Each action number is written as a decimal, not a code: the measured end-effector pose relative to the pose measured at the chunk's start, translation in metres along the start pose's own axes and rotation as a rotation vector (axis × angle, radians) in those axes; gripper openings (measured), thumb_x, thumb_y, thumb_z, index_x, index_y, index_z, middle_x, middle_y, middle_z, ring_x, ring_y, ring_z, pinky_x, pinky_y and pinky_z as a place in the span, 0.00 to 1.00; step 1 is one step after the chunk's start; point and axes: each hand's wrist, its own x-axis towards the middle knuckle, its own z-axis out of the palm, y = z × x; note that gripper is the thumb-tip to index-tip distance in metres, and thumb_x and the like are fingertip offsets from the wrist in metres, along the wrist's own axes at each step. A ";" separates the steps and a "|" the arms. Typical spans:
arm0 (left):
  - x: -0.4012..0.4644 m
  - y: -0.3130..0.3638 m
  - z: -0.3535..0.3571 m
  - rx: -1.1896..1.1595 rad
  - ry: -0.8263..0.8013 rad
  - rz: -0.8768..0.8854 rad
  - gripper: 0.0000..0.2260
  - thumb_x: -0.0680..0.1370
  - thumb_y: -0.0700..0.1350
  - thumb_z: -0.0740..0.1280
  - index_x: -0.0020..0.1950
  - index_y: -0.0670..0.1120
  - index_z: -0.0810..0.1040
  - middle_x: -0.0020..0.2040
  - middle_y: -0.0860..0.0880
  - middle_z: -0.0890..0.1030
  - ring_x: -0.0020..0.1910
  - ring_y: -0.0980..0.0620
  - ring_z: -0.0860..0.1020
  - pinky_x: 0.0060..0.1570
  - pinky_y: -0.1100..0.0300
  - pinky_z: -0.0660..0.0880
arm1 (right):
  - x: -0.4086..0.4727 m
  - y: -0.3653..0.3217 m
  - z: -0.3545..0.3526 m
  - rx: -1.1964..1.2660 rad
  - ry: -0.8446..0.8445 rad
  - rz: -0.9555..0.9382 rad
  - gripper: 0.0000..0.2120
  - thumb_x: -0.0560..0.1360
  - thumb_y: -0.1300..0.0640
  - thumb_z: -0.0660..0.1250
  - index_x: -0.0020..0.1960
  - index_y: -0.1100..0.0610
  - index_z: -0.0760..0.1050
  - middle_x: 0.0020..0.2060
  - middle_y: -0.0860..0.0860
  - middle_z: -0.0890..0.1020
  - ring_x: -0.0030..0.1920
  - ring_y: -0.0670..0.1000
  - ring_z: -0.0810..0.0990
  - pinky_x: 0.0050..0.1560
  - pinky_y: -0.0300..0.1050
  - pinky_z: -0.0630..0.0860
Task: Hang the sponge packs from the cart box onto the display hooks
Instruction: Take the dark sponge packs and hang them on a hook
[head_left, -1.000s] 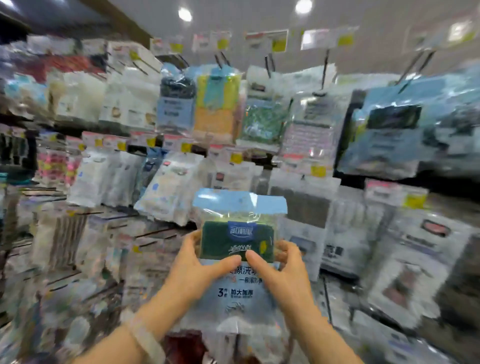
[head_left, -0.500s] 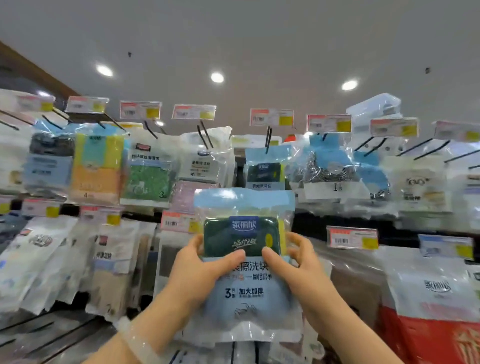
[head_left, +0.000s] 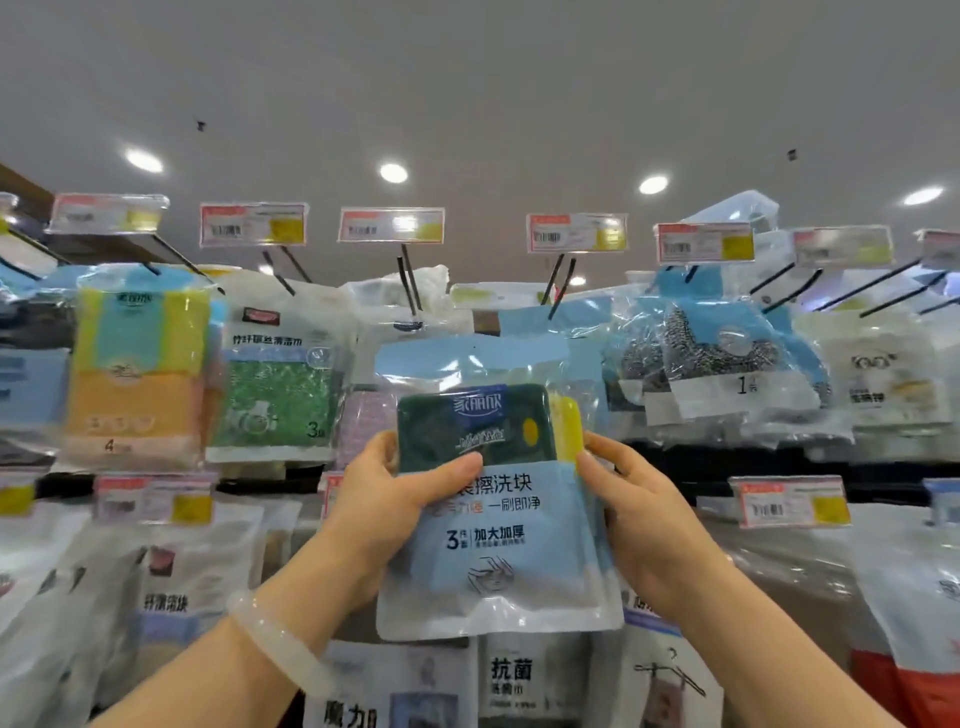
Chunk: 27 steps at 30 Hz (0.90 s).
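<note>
I hold a sponge pack (head_left: 493, 540) upright in front of the display: clear plastic with a light blue card and a dark green and yellow sponge inside. My left hand (head_left: 384, 509) grips its left edge with the thumb across the front. My right hand (head_left: 644, 525) grips its right edge. The pack's blue top strip sits just below a black double-wire display hook (head_left: 558, 288) under a price tag (head_left: 575, 233). More of the same blue packaging hangs on that hook, behind the pack. The cart box is out of view.
The top row of hooks carries a colourful sponge pack (head_left: 137, 364), a green scourer pack (head_left: 278, 395) and steel-wool packs (head_left: 722, 358). A lower row holds white and blue packs and price tags (head_left: 789, 501). Ceiling lights are overhead.
The view has swung up and right from the lower shelves to the top row of hooks. Both hands have kept hold of the pack and raised it toward the hook.
</note>
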 end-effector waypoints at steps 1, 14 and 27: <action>0.003 0.000 -0.002 -0.009 -0.014 -0.002 0.30 0.55 0.43 0.76 0.56 0.42 0.73 0.43 0.41 0.85 0.38 0.42 0.84 0.32 0.52 0.81 | 0.001 0.002 -0.002 0.005 -0.028 0.008 0.12 0.73 0.59 0.66 0.57 0.55 0.75 0.48 0.56 0.84 0.43 0.52 0.85 0.38 0.45 0.80; 0.032 0.019 -0.009 -0.009 -0.046 0.112 0.27 0.57 0.43 0.76 0.54 0.44 0.75 0.41 0.44 0.86 0.36 0.43 0.84 0.29 0.53 0.80 | 0.046 -0.059 -0.014 -0.250 0.184 -0.243 0.22 0.75 0.61 0.65 0.62 0.44 0.62 0.51 0.59 0.79 0.45 0.59 0.84 0.46 0.58 0.81; 0.030 0.028 -0.002 -0.071 -0.147 0.080 0.25 0.57 0.44 0.74 0.52 0.40 0.79 0.43 0.40 0.85 0.36 0.44 0.84 0.30 0.55 0.79 | 0.045 -0.060 -0.002 -0.678 0.300 -0.441 0.25 0.69 0.60 0.72 0.63 0.55 0.67 0.40 0.47 0.74 0.39 0.42 0.74 0.36 0.35 0.70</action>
